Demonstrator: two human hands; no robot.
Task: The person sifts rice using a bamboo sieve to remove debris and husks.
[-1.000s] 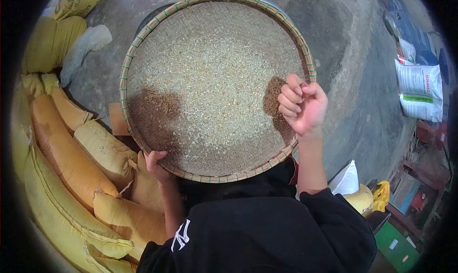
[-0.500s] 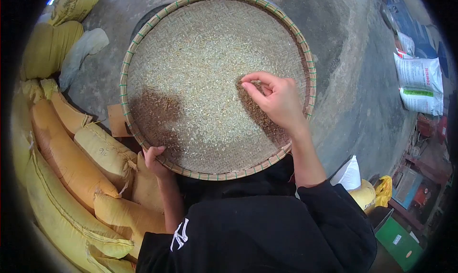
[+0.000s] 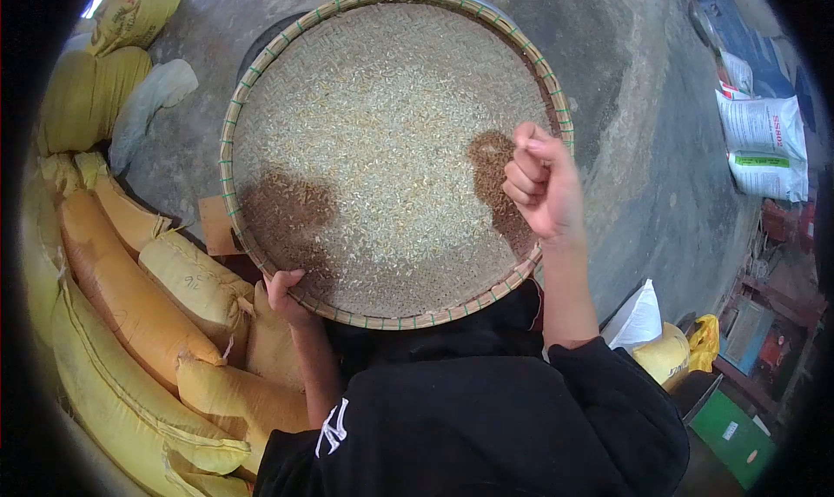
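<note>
A large round woven tray (image 3: 396, 322) with a green-stitched rim holds pale grains (image 3: 382, 149) spread over its middle. My left hand (image 3: 285, 294) grips the rim at the lower left, thumb on top. Above the tray's right side is my right hand (image 3: 543, 182), fingers curled and thumb pressed to the index finger; whatever may be in the pinch is too small to see. Darker shadowed patches lie on the grains at the left and beneath my right hand.
Yellow and orange sacks (image 3: 130, 280) line the left side. A white printed sack (image 3: 764, 145) lies at the right. Lower right are a white bag (image 3: 634, 319), a yellow bag (image 3: 704, 344) and a green box (image 3: 731, 436). Grey floor (image 3: 643, 149) surrounds the tray.
My right hand has moved right, from over the grains toward the tray's right rim, and turned with its fingers curled in. My left hand stays on the rim.
</note>
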